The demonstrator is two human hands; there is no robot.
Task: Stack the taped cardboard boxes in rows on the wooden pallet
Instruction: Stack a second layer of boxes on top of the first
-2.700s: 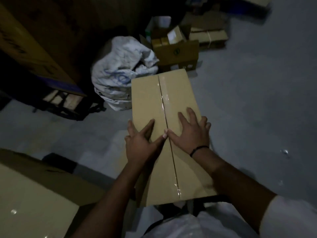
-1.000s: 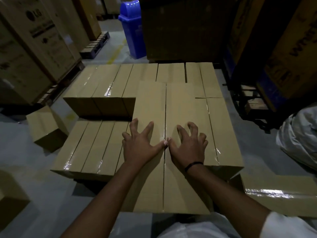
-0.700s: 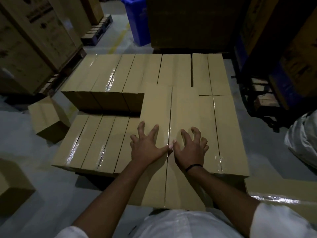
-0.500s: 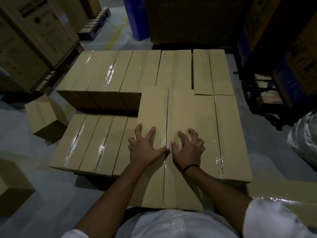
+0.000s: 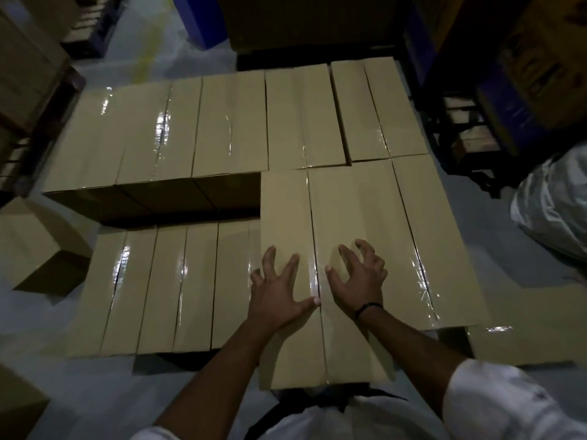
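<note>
Here the grey floor (image 5: 95, 392) is taking up the margins of the view, and the stack of taped cardboard boxes is filling the middle. Whatever is bearing the stack is hiding beneath it, so I cannot tell whether the wooden pallet is there.

Toward 12 o'clock, the far row (image 5: 222, 128) is standing at the higher level, its boxes sitting side by side with tape shining along their seams. Toward 8 o'clock, the near row (image 5: 165, 281) is lying one level lower, its boxes also packed side by side.

At the centre, the box being placed (image 5: 286, 211) is running from 6 o'clock up toward 12. Its far end is meeting the far row, and its left flank is rising above the near row. Its near end is overhanging the stack toward the person. Just beside it at 3 o'clock, a neighbouring box (image 5: 444, 249) is sitting at about the same height.

A crumpled white sack (image 5: 552, 211) is resting on the floor at 3 o'clock. A loose box (image 5: 38, 249) is sitting tilted on the floor at 9 o'clock, apart from the stack.

The left hand (image 5: 279, 296) is pressing flat on the box top with fingers spread, just left of the taped seam. The right hand (image 5: 359, 281) is bearing down right of the seam on arched, spread fingertips; neither hand is grasping anything. A dark wristband (image 5: 368, 308) is circling the right wrist.
</note>
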